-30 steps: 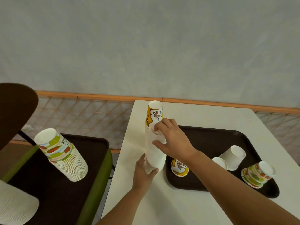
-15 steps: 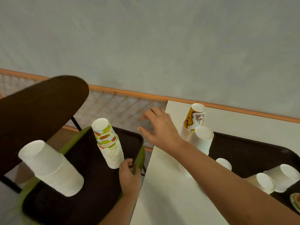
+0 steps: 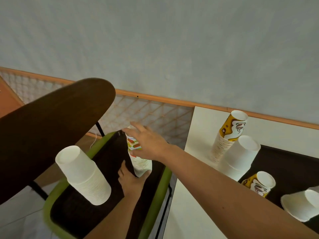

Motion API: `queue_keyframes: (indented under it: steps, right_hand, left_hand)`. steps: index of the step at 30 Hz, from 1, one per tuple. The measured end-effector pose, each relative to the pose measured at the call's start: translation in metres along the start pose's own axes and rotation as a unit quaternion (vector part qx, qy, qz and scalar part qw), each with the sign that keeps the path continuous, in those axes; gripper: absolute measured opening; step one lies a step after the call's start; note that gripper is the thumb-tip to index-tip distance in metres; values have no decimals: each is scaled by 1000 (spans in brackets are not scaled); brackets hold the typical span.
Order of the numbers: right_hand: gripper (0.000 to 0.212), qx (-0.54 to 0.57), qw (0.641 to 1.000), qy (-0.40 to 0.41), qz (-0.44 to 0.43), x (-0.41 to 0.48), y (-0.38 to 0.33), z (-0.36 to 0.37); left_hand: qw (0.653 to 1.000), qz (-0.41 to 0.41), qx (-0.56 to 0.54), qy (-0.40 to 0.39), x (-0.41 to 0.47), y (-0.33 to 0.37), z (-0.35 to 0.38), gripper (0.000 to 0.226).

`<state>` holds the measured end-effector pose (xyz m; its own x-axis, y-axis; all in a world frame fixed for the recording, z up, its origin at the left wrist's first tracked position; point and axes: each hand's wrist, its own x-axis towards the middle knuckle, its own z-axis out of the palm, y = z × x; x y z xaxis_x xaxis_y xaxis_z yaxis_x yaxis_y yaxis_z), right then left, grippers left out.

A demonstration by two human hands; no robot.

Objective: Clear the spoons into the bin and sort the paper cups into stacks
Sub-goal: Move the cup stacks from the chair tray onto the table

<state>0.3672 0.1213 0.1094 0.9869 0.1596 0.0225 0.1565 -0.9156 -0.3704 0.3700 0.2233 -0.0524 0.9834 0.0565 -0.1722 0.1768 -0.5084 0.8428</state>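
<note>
A stack of green-and-red patterned paper cups [image 3: 141,165] stands upside down on a dark tray [image 3: 110,157] that lies on a green chair seat. My right hand [image 3: 147,143] wraps around the top of that stack. My left hand [image 3: 131,180] holds its base. A tall stack of white cups [image 3: 83,175] stands on the same tray, nearer left. On the white table [image 3: 195,204] to the right a yellow patterned cup stack [image 3: 227,135] leans beside an upturned white cup stack [image 3: 240,154]. No spoon or bin is in view.
A second dark tray [image 3: 286,163] on the table carries a single yellow cup [image 3: 259,183] and a white cup lying on its side [image 3: 300,207]. The brown chair back [image 3: 51,125] overhangs the left. A narrow gap separates the green chair seat [image 3: 160,188] from the table edge.
Both hands let go of the yellow stack on the table and moved left to the patterned stack on the chair tray. My view swung left with them.
</note>
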Motion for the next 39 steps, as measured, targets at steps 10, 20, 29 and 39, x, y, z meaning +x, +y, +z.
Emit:
queue_keyframes:
  steps: [10,20,29,39]
  right_hand:
    - [47,67,995,64,22,-29,5,-3]
    - [46,82,986,120,79,-75,7,-29]
    - [52,15,982,106,157,-164,30,-61]
    - [58,-2,964,68,257,-272,61,-59]
  left_hand:
    - [996,21,-69,-58,13,2,16,86]
    - [991,101,-61,-60,-19,27,21,79]
    - [958,101,-140,-230,-128,43,68,67]
    - [948,105,-44,-297,-228,44,130,73]
